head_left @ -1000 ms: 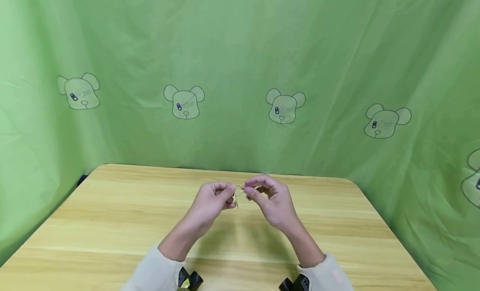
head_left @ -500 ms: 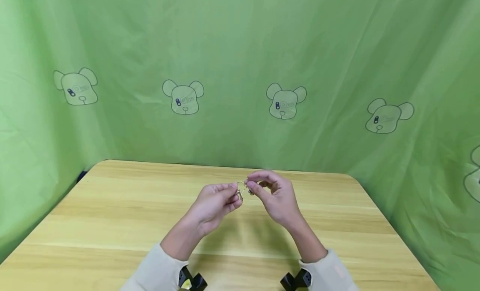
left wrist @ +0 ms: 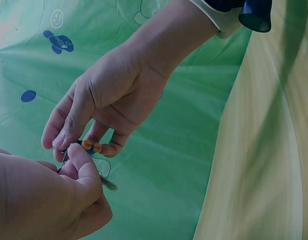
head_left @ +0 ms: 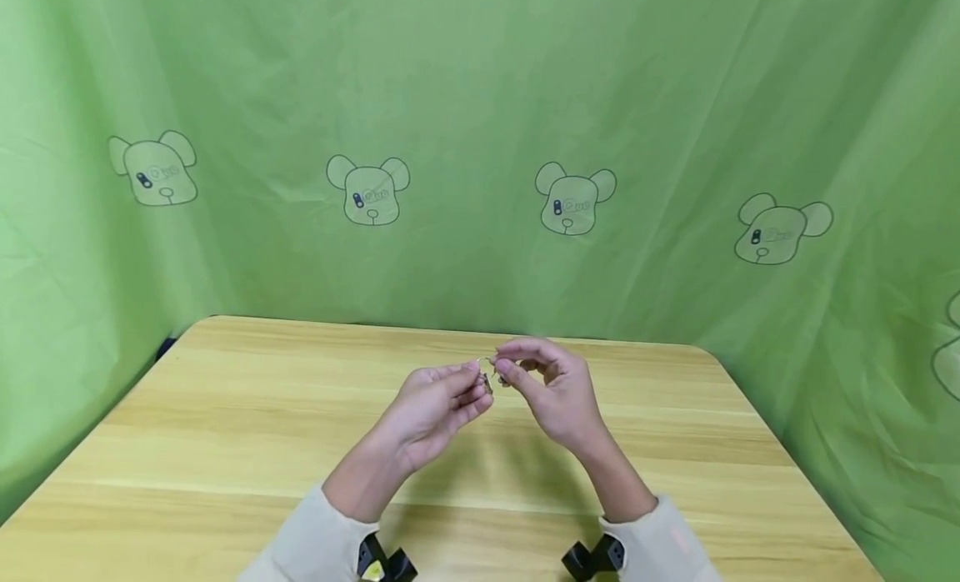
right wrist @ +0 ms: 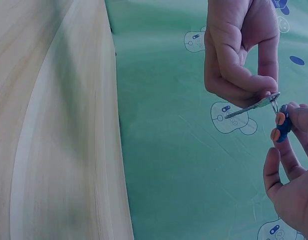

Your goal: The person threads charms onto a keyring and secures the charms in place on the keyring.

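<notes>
Above the table, in the head view, both hands meet at a thin gold key ring [head_left: 486, 362]. My left hand [head_left: 429, 408] pinches the ring's left side between thumb and index finger. A small key [head_left: 487, 385] hangs from it beside the left fingertips; its blade [right wrist: 243, 111] shows in the right wrist view. My right hand [head_left: 557, 392] holds a small blue and orange charm [right wrist: 282, 125] at its fingertips, close to the ring. Orange parts of the charm [left wrist: 92, 146] also show between the hands in the left wrist view. Fingers hide the exact join of ring and charm.
A wood-grain table [head_left: 247, 432] with rounded far corners lies below the hands. Behind it hangs a green curtain [head_left: 465, 90] printed with bear heads. Black wrist cameras, such as the one on the right wrist [head_left: 592, 559], sit at both cuffs.
My left hand has moved slightly right, closer to the right hand, and its lower fingers have loosened. The ring has turned and the key now hangs farther right. The head view has tilted slightly down.
</notes>
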Action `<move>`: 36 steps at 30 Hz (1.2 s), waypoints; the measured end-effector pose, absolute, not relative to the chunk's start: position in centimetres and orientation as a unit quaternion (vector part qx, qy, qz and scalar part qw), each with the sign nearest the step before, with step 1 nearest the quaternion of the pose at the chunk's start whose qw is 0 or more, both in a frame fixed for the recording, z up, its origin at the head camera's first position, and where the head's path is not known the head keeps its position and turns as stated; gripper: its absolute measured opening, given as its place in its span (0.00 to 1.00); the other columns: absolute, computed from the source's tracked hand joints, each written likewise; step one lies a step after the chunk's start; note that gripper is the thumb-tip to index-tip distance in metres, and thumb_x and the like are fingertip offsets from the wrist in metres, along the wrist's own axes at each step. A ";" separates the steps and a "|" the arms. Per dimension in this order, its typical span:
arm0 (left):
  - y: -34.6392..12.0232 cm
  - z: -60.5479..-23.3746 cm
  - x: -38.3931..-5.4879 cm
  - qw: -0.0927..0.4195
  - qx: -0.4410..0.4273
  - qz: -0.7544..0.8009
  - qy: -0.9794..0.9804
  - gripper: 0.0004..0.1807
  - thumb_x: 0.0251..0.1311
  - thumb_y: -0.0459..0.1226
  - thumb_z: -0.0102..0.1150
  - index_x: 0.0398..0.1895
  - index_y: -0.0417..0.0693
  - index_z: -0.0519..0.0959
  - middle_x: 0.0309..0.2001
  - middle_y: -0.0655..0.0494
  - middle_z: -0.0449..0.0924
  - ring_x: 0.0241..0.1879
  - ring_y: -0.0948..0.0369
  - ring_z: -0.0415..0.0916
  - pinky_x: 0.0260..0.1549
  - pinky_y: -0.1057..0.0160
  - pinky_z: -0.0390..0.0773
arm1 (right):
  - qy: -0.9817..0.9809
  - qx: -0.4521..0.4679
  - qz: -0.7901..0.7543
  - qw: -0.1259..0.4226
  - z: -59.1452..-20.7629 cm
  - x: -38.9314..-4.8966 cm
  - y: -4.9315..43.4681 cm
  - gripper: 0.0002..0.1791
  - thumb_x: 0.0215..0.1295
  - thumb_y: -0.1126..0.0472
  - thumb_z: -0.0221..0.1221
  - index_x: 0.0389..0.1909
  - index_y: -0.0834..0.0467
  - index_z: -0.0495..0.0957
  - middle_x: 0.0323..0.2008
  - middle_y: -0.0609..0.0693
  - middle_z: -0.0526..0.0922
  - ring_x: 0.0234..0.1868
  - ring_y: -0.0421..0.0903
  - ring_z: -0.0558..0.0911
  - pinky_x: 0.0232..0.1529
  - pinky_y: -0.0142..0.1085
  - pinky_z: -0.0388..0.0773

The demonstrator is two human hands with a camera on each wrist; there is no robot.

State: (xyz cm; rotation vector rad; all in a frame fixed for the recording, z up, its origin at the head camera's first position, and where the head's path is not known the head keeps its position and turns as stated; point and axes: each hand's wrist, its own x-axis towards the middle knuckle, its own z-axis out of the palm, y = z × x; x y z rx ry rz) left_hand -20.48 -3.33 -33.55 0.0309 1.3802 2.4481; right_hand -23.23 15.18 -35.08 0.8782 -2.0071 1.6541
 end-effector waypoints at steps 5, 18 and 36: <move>-3.3 -33.4 -20.5 0.167 0.005 0.866 0.472 0.07 0.76 0.31 0.51 0.45 0.33 0.76 0.35 0.51 0.77 0.37 0.62 0.77 0.49 0.66 0.82 | -0.713 0.314 0.595 0.197 -35.0 -23.2 15.3 0.11 0.63 0.76 0.65 0.46 0.66 0.83 0.39 0.57 0.88 0.35 0.48 0.84 0.40 0.34 0.83; -3.3 -33.4 -20.6 0.171 0.002 0.876 0.450 0.09 0.76 0.31 0.51 0.49 0.29 0.74 0.36 0.51 0.77 0.37 0.61 0.76 0.48 0.66 0.82 | -0.711 0.315 0.597 0.196 -35.0 -23.2 15.3 0.11 0.63 0.77 0.65 0.45 0.66 0.84 0.39 0.57 0.88 0.36 0.48 0.85 0.41 0.34 0.83; -3.3 -33.3 -20.4 0.178 0.008 0.875 0.450 0.06 0.75 0.31 0.53 0.43 0.34 0.77 0.36 0.51 0.77 0.37 0.61 0.75 0.46 0.67 0.82 | -0.706 0.321 0.598 0.203 -34.8 -23.3 15.5 0.11 0.63 0.77 0.64 0.45 0.67 0.84 0.38 0.58 0.88 0.34 0.45 0.84 0.39 0.34 0.83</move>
